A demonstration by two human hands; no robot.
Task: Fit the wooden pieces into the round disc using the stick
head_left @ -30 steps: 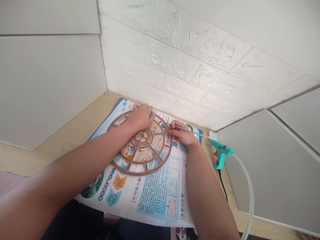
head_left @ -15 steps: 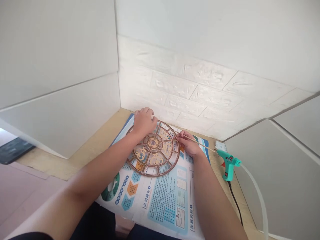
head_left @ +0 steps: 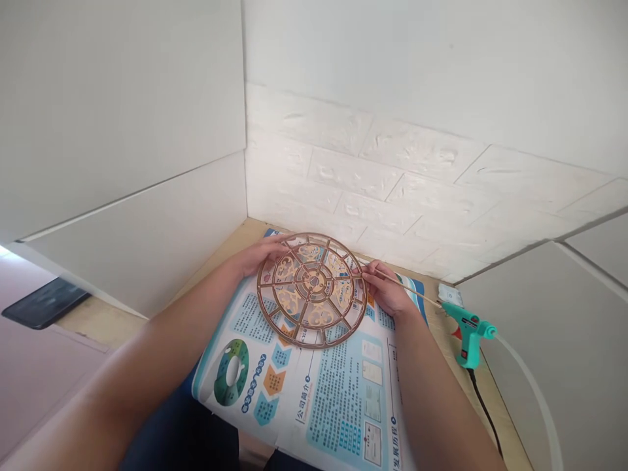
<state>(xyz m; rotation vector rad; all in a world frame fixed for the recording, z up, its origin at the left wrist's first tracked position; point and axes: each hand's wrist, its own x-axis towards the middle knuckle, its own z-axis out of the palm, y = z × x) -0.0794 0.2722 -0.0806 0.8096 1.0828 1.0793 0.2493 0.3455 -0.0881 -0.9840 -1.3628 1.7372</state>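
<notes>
A round openwork wooden wheel [head_left: 314, 282] with spokes, concentric rings and scrollwork panels lies on a printed paper brochure [head_left: 338, 399]. My left hand [head_left: 260, 255] holds its left edge, with the fingers partly hidden behind the rim. My right hand [head_left: 387, 292] pinches a thin wooden stick [head_left: 402, 283] beside the right rim. The stick's near end reaches over that rim, and its far end comes close to the nozzle of a teal hot glue gun [head_left: 468, 333], which stands to the right of the brochure.
A black cord [head_left: 483, 405] and a translucent glue stick [head_left: 532, 386] run from the gun. A small white packet [head_left: 450, 295] lies on the wooden tabletop [head_left: 432, 288]. White panels and a brick-textured wall [head_left: 373, 170] close the back. A dark slab [head_left: 45, 303] lies on the pink floor.
My left hand has slid from the top of the wheel to its left edge, so more of the wheel shows. The view has shifted, and the whole scene sits further right.
</notes>
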